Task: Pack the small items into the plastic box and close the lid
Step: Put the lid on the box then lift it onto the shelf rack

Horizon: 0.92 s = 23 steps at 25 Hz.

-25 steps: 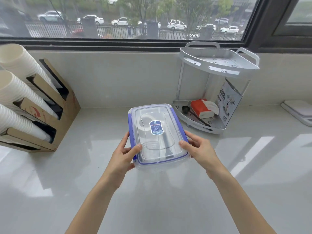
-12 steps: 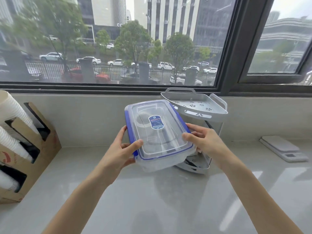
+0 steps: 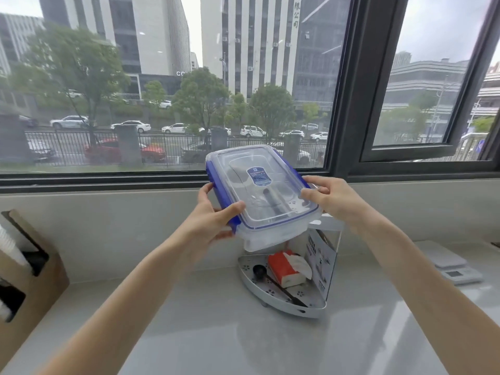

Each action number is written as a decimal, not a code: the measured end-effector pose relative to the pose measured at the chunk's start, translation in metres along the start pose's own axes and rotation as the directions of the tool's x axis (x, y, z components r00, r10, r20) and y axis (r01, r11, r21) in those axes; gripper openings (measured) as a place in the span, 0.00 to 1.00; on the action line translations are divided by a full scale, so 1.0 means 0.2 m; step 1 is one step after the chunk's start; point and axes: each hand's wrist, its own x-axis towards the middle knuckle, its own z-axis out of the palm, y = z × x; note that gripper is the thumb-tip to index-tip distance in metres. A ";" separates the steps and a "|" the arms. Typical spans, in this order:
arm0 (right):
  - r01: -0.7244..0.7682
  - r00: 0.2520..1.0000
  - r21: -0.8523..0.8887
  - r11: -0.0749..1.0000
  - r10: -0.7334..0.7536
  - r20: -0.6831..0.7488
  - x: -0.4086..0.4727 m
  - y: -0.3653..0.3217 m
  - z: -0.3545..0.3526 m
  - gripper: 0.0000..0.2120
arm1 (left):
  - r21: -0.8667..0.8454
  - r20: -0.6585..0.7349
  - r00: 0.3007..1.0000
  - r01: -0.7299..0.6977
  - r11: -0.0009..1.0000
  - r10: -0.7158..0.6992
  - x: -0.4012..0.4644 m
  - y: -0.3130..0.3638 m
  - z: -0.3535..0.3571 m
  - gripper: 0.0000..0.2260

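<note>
A clear plastic box (image 3: 273,234) with a blue-trimmed lid (image 3: 259,185) on it is held in the air above the corner rack, tilted toward me. My left hand (image 3: 213,220) grips its left side at the blue clasp, thumb on the lid. On the right edge sits my right hand (image 3: 327,198), fingers curled over the rim. A dark object shows dimly through the lid. A red and white tissue pack (image 3: 288,267) and a black spoon (image 3: 270,281) lie on the rack's lower shelf.
The white two-tier corner rack (image 3: 311,311) stands on the grey counter against the wall, its top tier mostly hidden behind the box. A cardboard cup holder (image 3: 27,280) is at the left edge. A white scale (image 3: 451,266) sits at the right. A window runs behind.
Both hands have lifted the closed box from the counter up to window height, over the rack. The camera has tilted upward.
</note>
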 end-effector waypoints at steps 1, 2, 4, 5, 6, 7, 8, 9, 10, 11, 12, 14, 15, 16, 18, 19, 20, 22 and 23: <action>0.009 1.000 -0.007 1.000 -0.010 -0.013 0.04 0.00 -0.02 0.18 | -0.002 0.009 1.000 -0.002 1.000 0.002 0.04 0.02 0.03 0.34; 0.018 0.999 -0.014 1.000 -0.019 -0.031 0.08 0.00 -0.04 0.18 | -0.011 0.021 1.000 -0.001 1.000 0.001 0.07 0.04 0.06 0.33; 0.034 0.998 -0.037 0.999 -0.036 -0.058 0.17 0.01 -0.09 0.17 | -0.058 0.044 0.999 0.014 0.998 -0.012 0.15 0.07 0.12 0.33; 0.037 0.997 -0.057 0.998 -0.041 -0.062 0.22 0.02 -0.11 0.18 | -0.086 0.055 0.998 0.020 0.996 -0.015 0.19 0.08 0.15 0.34; 0.037 0.997 -0.079 0.996 -0.042 -0.062 0.27 0.04 -0.13 0.18 | -0.106 0.064 0.998 0.022 0.994 -0.015 0.23 0.09 0.17 0.34; 0.037 0.997 -0.096 0.995 -0.043 -0.060 0.31 0.07 -0.15 0.18 | -0.117 0.075 0.997 0.022 0.993 -0.013 0.28 0.09 0.19 0.35; 0.037 0.997 -0.110 0.993 -0.044 -0.060 0.35 0.10 -0.17 0.18 | -0.122 0.085 0.996 0.023 0.992 -0.012 0.32 0.09 0.22 0.36; 0.034 0.997 -0.116 0.993 -0.042 -0.066 0.39 0.12 -0.19 0.18 | -0.120 0.091 0.996 0.026 0.992 -0.015 0.35 0.09 0.24 0.37; 0.028 0.996 -0.110 0.993 -0.036 -0.078 0.42 0.14 -0.21 0.18 | -0.118 0.094 0.995 0.032 0.992 -0.021 0.40 0.09 0.26 0.38; 0.023 0.996 -0.101 0.995 -0.032 -0.088 0.46 0.17 -0.22 0.18 | -0.120 0.097 0.995 0.043 0.992 -0.031 0.43 0.08 0.28 0.38; 0.021 0.995 -0.100 0.995 -0.030 -0.092 0.49 0.19 -0.24 0.18 | -0.126 0.100 0.994 0.054 0.991 -0.041 0.47 0.07 0.31 0.38; 0.022 0.996 -0.125 0.992 -0.033 -0.086 0.56 0.24 -0.26 0.18 | -0.132 0.096 0.993 0.077 0.988 -0.064 0.54 0.04 0.35 0.38; 0.022 0.996 -0.141 0.990 -0.034 -0.086 0.59 0.26 -0.28 0.18 | -0.134 0.095 0.993 0.088 0.987 -0.075 0.57 0.03 0.37 0.38; 0.021 0.995 -0.157 0.987 -0.036 -0.089 0.61 0.28 -0.29 0.18 | -0.141 0.097 0.992 0.097 0.985 -0.084 0.60 0.01 0.39 0.39; 0.011 0.995 -0.180 0.984 -0.029 -0.099 0.65 0.31 -0.30 0.17 | -0.159 0.100 0.990 0.110 0.981 -0.095 0.64 -0.01 0.42 0.40; 0.002 0.994 -0.184 0.983 -0.022 -0.108 0.67 0.34 -0.30 0.17 | -0.165 0.099 0.990 0.114 0.980 -0.099 0.66 -0.03 0.43 0.40; -0.004 0.993 -0.181 0.983 -0.018 -0.119 0.69 0.36 -0.30 0.17 | -0.171 0.098 0.990 0.119 0.978 -0.103 0.67 -0.04 0.44 0.40; -0.011 0.991 -0.182 0.983 -0.014 -0.132 0.71 0.40 -0.29 0.16 | -0.183 0.103 0.988 0.129 0.975 -0.112 0.69 -0.06 0.44 0.40; -0.014 0.991 -0.191 0.982 -0.012 -0.134 0.72 0.41 -0.28 0.15 | -0.190 0.102 0.988 0.130 0.973 -0.112 0.70 -0.06 0.44 0.40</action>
